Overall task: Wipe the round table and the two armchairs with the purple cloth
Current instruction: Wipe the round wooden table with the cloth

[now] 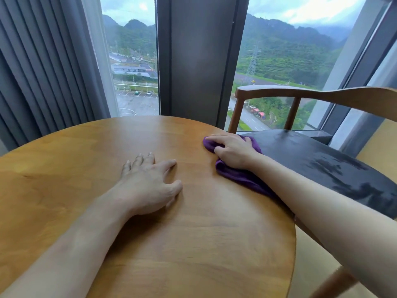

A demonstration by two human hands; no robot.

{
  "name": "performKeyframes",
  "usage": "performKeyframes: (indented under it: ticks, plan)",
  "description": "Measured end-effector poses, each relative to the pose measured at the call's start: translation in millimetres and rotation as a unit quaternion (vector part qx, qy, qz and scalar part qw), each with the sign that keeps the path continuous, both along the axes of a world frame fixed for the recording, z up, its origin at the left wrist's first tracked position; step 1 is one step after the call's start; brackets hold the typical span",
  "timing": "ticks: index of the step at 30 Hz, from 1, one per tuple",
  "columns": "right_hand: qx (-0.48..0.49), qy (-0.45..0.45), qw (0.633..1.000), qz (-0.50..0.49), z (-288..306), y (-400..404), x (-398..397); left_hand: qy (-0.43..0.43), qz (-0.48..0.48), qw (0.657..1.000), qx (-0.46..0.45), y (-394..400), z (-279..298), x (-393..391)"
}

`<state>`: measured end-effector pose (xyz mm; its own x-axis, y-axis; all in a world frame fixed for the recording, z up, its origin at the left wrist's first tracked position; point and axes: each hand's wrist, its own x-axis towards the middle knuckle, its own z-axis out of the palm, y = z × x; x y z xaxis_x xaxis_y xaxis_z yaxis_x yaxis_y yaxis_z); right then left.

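The right hand [233,152] is clutching the bunched purple cloth [240,177] at the round wooden counter [193,233] edge (wiping it); the left hand [150,181] is bracing flat, grip released.

A round wooden bench [193,233] fills the lower frame; a purple cloth [238,175] lies at its right edge.

Much of the purple cloth [238,176] is covered by the right hand [233,150] and forearm. The armchair [322,164] is cut off at the right edge, the bench [64,147] at the left and bottom.
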<state>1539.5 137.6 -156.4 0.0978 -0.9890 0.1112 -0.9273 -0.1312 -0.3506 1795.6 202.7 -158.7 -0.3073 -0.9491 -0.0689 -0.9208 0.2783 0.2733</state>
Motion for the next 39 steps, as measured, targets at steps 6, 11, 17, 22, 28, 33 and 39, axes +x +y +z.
performKeyframes:
  ticks: [6, 11, 17, 22, 28, 33, 39]
  plan:
    - [0.002, 0.006, 1.0, 0.006, -0.8, -12.1, 21.6, -0.004, 0.006, 1.0, 0.005, 2.3, -0.3, -1.4]
    - [-0.019, -0.068, 0.987, 0.148, -11.6, 33.3, -0.5, -0.001, 0.007, 1.0, -0.001, 3.0, -2.0, -1.1]
    - [-0.018, -0.052, 0.998, -0.007, 1.8, -14.0, -15.5, 0.005, 0.003, 1.0, 0.005, 1.8, -1.3, -0.2]
    - [-0.007, 0.025, 1.0, -0.005, -2.4, -34.9, 37.5, -0.017, 0.009, 1.0, -0.007, 2.9, 1.9, 1.5]
    - [-0.015, -0.053, 0.985, 0.164, -0.6, 32.7, 38.0, 0.022, 0.014, 1.0, -0.003, 1.5, 11.6, 16.8]
    - [0.004, -0.022, 0.985, 0.171, 11.9, 42.9, -10.2, -0.014, 0.039, 0.997, 0.066, -0.4, 18.7, 29.8]
    - [0.024, 0.059, 0.992, 0.107, -2.0, 3.4, 29.7, -0.037, 0.042, 0.992, 0.109, -1.0, 20.7, 36.2]
